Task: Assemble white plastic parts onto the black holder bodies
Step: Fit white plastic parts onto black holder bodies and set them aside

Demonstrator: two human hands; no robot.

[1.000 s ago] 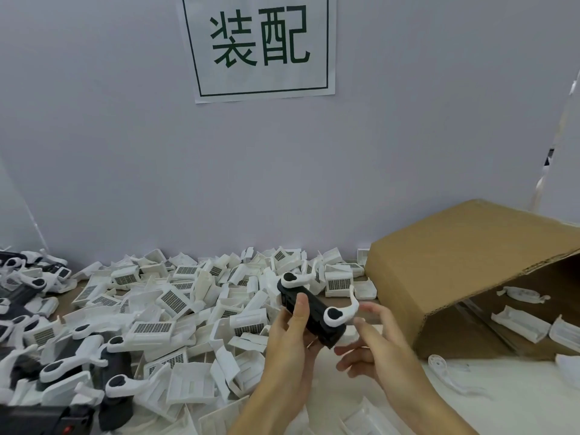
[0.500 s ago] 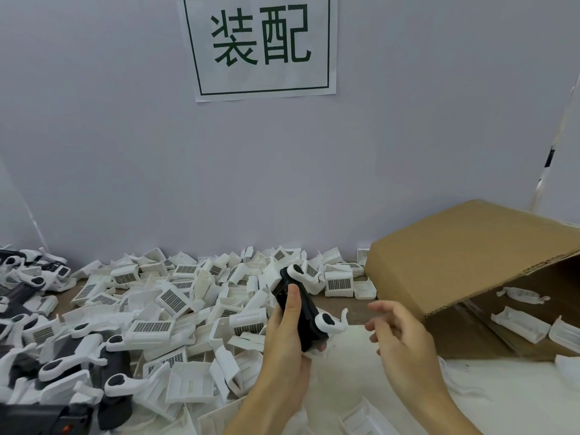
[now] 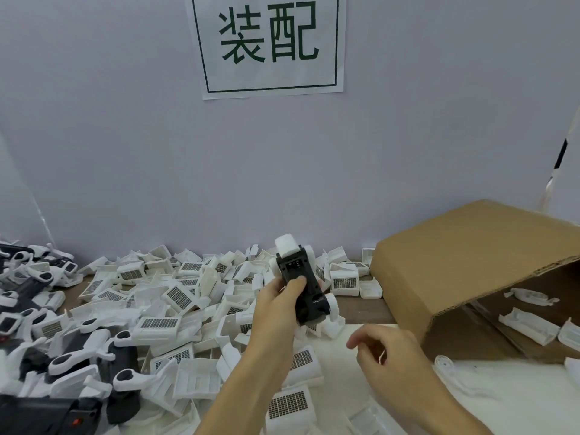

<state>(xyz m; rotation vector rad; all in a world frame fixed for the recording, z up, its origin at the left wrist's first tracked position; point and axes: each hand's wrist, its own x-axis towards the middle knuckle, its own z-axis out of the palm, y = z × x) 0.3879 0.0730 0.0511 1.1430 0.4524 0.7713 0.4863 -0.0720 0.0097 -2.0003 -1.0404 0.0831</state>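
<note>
Gripped in the left hand [image 3: 277,304], thumb across its back, a black holder body [image 3: 301,285] with white plastic parts [image 3: 287,245] already on its ends is held up above the heap of loose white parts [image 3: 175,296]. Lower down, the right hand [image 3: 389,353] hangs loose and holds nothing (fingers relaxed), near the cardboard box [image 3: 464,255] lying on its side.

Left hand [image 3: 276,304] covers the lower left of the black holder body [image 3: 303,288]. Right hand [image 3: 387,350] fingertips blurred, palm faces away. Cardboard box [image 3: 464,262] cut off at right edge, interior partly shadowed. Black device [image 3: 47,416] at lower left cropped by frame. Sign [image 3: 266,45] top cut off. Desk [image 3: 364,309] mostly buried under white parts [image 3: 175,296].
</note>
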